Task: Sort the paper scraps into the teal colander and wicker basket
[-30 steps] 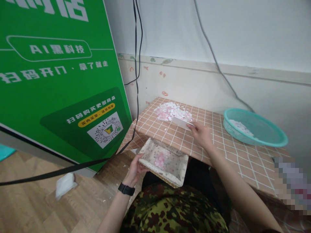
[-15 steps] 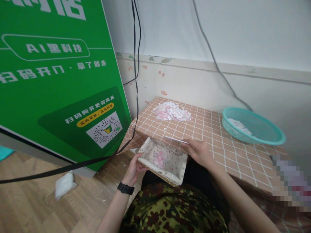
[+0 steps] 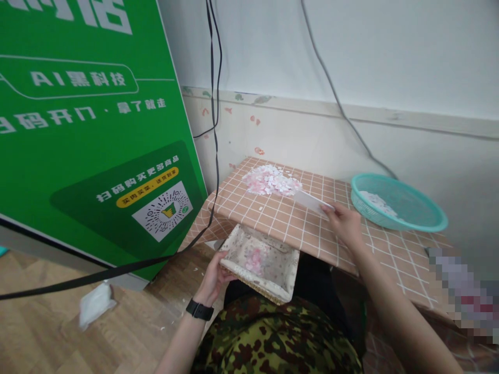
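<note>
My left hand (image 3: 215, 272) grips the left side of a fabric-lined woven basket (image 3: 278, 270), held below the table's front edge. Some pink and white paper bits (image 3: 255, 261) lie in its bottom. Over the table, my right hand (image 3: 343, 221) pinches the near end of a flat white card (image 3: 312, 201). The card's far end reaches the right edge of a pile of pink and white paper scraps (image 3: 268, 180); I cannot tell if it touches them. One small scrap (image 3: 261, 209) lies apart, in front of the pile.
A checked brown cloth covers the table (image 3: 331, 239). At its right stands a turquoise plastic basket (image 3: 421, 226) with white paper pieces inside. A black strap (image 3: 117, 270) crosses the left side, before a green panel (image 3: 89, 156). A white packet (image 3: 96, 304) lies on the floor.
My right hand has moved right and away from me, carrying the card from above the woven basket to the scrap pile's edge. The basket stays in my left hand, nearly unmoved.
</note>
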Motion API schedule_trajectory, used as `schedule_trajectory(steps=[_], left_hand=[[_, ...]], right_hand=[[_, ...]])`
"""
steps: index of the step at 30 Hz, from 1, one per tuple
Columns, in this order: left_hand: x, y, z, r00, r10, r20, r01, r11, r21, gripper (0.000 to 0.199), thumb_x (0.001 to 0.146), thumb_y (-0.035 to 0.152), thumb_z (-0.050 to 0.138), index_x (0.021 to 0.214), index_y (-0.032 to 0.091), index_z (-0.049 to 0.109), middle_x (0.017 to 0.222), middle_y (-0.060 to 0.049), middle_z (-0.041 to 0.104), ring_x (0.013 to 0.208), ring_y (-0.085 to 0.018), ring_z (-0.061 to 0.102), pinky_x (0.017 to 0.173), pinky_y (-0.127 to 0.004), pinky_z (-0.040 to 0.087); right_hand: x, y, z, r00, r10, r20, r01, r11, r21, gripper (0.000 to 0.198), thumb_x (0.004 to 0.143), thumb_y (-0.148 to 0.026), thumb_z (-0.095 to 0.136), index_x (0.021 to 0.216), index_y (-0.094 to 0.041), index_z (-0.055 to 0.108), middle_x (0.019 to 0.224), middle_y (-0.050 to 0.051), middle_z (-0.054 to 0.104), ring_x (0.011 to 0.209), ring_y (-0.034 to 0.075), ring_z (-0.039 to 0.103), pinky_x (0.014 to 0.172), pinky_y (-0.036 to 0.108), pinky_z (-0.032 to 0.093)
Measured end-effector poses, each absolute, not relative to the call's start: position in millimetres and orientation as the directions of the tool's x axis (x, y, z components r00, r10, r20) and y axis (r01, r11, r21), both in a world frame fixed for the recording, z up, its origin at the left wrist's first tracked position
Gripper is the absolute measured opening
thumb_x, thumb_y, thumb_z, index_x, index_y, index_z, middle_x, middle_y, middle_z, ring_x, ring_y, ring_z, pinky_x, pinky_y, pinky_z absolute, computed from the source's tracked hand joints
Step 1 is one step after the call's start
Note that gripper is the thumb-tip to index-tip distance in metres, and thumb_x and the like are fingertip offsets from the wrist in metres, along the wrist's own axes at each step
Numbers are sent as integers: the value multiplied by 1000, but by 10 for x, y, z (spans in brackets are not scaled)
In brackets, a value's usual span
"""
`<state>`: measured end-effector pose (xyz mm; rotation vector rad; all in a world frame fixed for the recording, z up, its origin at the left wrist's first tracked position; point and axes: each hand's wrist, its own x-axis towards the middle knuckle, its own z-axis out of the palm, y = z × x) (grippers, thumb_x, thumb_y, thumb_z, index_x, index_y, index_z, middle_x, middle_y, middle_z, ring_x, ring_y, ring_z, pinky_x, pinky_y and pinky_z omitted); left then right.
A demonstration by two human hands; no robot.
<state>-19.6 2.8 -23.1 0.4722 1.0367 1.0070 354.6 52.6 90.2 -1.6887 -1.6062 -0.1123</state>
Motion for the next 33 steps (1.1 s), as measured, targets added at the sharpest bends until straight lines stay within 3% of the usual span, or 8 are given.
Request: schedule_trajectory(steps=[5, 10, 21, 24, 27, 29, 33], left_hand=[[-171, 20, -212, 148, 869, -473, -470, 482, 739, 40, 77, 39, 58, 109, 15, 57, 80, -9, 69, 67, -24, 66, 65, -44, 56], [-187, 38, -210, 151, 874, -461, -459, 475, 751, 35, 77, 38, 58, 103, 16, 58, 81, -9, 69, 69, -24, 66, 67, -45, 55], [-160, 57, -174, 143, 866, -478, -464, 486, 741, 27, 78, 39, 55, 95, 17, 58, 81, -7, 68, 70, -24, 65, 67, -45, 55], [-163, 47, -186, 140, 871, -471, -462, 479, 747, 29, 78, 39, 56, 97, 18, 58, 83, -8, 68, 70, -24, 66, 66, -44, 55], [-161, 39, -206, 131, 876, -464, -466, 467, 751, 30, 76, 40, 57, 98, 18, 58, 83, -8, 68, 68, -23, 66, 65, -42, 56], [-154, 36, -209, 130, 872, -471, -466, 474, 748, 30, 76, 40, 58, 96, 17, 57, 81, -8, 68, 67, -23, 66, 64, -42, 56], [-140, 32, -185, 123, 865, -486, -465, 483, 742, 27, 76, 39, 58, 92, 17, 57, 75, -6, 67, 64, -22, 65, 62, -40, 56]], right_hand=[[3509, 598, 849, 151, 819, 554, 913, 100, -397, 36, 87, -46, 44, 88, -19, 69, 66, 5, 66, 57, 18, 57, 55, 27, 35], [3394, 484, 865, -4, 857, 515, 914, 212, -345, 30, 88, -39, 44, 92, -21, 68, 70, 5, 68, 59, 18, 60, 56, 27, 38], [2987, -183, 936, -225, 883, 411, 753, 426, -502, 22, 89, -32, 45, 95, -23, 65, 80, 3, 70, 66, 16, 63, 61, 26, 44], [3128, -65, 963, -43, 864, 502, 815, 321, -482, 25, 88, -37, 47, 93, -22, 65, 81, 4, 69, 67, 17, 62, 60, 26, 42], [3413, 246, 965, 200, 794, 575, 906, 73, -416, 35, 87, -46, 45, 81, -18, 66, 60, 4, 62, 53, 17, 54, 52, 27, 33], [3591, 471, 953, 248, 778, 577, 931, -27, -364, 40, 87, -48, 42, 73, -17, 64, 57, 5, 60, 52, 17, 51, 51, 27, 29], [3767, 784, 897, 261, 793, 551, 937, -70, -343, 41, 86, -48, 41, 74, -17, 63, 58, 6, 60, 52, 17, 49, 52, 28, 28]])
